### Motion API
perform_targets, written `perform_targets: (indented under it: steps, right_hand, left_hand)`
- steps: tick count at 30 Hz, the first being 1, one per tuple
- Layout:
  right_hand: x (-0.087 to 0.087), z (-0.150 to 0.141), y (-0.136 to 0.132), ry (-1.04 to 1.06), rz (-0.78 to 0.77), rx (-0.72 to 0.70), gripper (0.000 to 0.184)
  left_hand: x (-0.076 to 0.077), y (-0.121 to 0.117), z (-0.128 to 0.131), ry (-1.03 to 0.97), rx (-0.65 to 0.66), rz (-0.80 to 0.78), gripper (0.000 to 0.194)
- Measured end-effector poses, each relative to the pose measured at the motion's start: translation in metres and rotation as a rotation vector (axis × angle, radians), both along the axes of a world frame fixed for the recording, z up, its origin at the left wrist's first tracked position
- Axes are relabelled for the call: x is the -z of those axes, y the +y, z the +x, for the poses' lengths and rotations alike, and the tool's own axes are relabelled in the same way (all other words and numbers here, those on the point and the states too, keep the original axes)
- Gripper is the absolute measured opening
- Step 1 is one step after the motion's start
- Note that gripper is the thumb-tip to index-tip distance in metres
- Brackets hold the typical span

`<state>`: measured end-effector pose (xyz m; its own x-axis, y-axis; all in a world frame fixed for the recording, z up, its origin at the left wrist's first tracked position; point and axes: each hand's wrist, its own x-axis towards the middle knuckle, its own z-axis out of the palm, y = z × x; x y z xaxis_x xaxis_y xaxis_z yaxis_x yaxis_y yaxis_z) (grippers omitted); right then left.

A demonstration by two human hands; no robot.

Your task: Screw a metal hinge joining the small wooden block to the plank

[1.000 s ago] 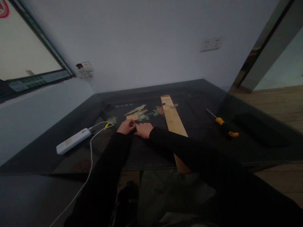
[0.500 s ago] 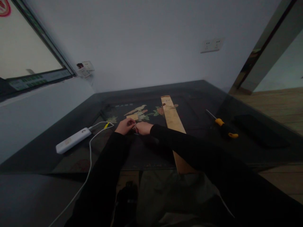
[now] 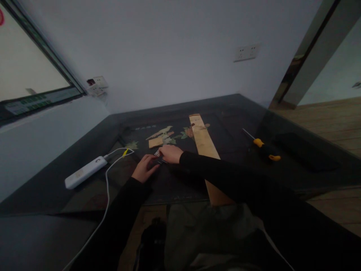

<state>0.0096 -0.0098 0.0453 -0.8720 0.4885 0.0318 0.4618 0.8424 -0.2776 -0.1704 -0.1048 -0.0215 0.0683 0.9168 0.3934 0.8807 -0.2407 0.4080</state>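
Note:
My right hand point(image 3: 170, 153) pinches a small pale metal plate point(image 3: 156, 153) that seems to have holes; its exact kind is too small to tell. Just left of it and nearer to me is my left hand point(image 3: 144, 168), its thumb and fingers apart, with nothing visible held. Thin metallic pieces point(image 3: 163, 162), perhaps screws, lie on the dark tabletop between the two hands. Beyond the hands sits a small square wooden block point(image 3: 155, 142). A long wooden board point(image 3: 206, 143) lies to the right, partly covered by my right sleeve.
A yellow-and-black screwdriver point(image 3: 263, 147) lies on the table point(image 3: 180, 188) at the right, near a dark flat object point(image 3: 307, 152). At the left is a white power strip-like device point(image 3: 86, 172) with a white cable point(image 3: 107, 188) running off the front edge. A wall rises behind the table.
My left hand has drawn back toward me and opened away from the right hand. The small plate in my right fingers now shows, and the wooden block is uncovered. The view has shifted slightly.

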Motion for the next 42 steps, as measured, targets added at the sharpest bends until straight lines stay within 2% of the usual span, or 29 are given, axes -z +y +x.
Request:
perform_targets:
  steps: [4, 8, 18, 24, 27, 30, 32, 35, 38, 40, 42]
  right_hand:
    - [-0.008, 0.013, 0.014, -0.067, -0.012, 0.101, 0.031]
    - [-0.005, 0.020, 0.017, -0.175, -0.070, 0.074, 0.032]
    - [-0.003, 0.010, -0.002, -0.062, -0.148, -0.005, 0.027]
    - [-0.010, 0.014, 0.003, 0.038, -0.198, -0.054, 0.028]
    - [-0.022, 0.044, 0.009, 0.109, -0.153, -0.043, 0.031]
    - [-0.029, 0.101, 0.002, 0.147, -0.057, 0.029, 0.035]
    - [-0.025, 0.145, -0.014, 0.170, 0.006, 0.130, 0.036]
    - [-0.005, 0.197, -0.053, 0.110, 0.122, 0.348, 0.044]
    - [0.023, 0.215, -0.093, 0.073, 0.148, 0.488, 0.048]
    - [0.037, 0.211, -0.110, 0.087, 0.159, 0.535, 0.052]
    - [0.044, 0.202, -0.117, 0.090, 0.160, 0.571, 0.058]
  left_hand:
    - [0.001, -0.005, 0.005, -0.001, 0.013, -0.047, 0.036]
    - [0.000, 0.003, 0.008, 0.002, 0.058, -0.071, 0.029]
    - [0.001, 0.009, 0.014, 0.052, 0.055, -0.045, 0.020]
    - [0.001, 0.008, 0.016, 0.044, 0.054, -0.017, 0.023]
    - [-0.001, 0.006, 0.020, 0.065, 0.040, 0.024, 0.024]
    - [-0.005, 0.002, 0.027, 0.106, 0.059, 0.045, 0.024]
    - [-0.007, 0.001, 0.031, 0.124, 0.090, 0.034, 0.023]
    - [-0.009, 0.001, 0.036, 0.138, 0.130, 0.012, 0.022]
    - [-0.008, 0.002, 0.038, 0.136, 0.146, 0.006, 0.022]
    - [-0.008, 0.003, 0.039, 0.131, 0.139, 0.003, 0.021]
    - [-0.007, 0.004, 0.040, 0.128, 0.132, 0.001, 0.021]
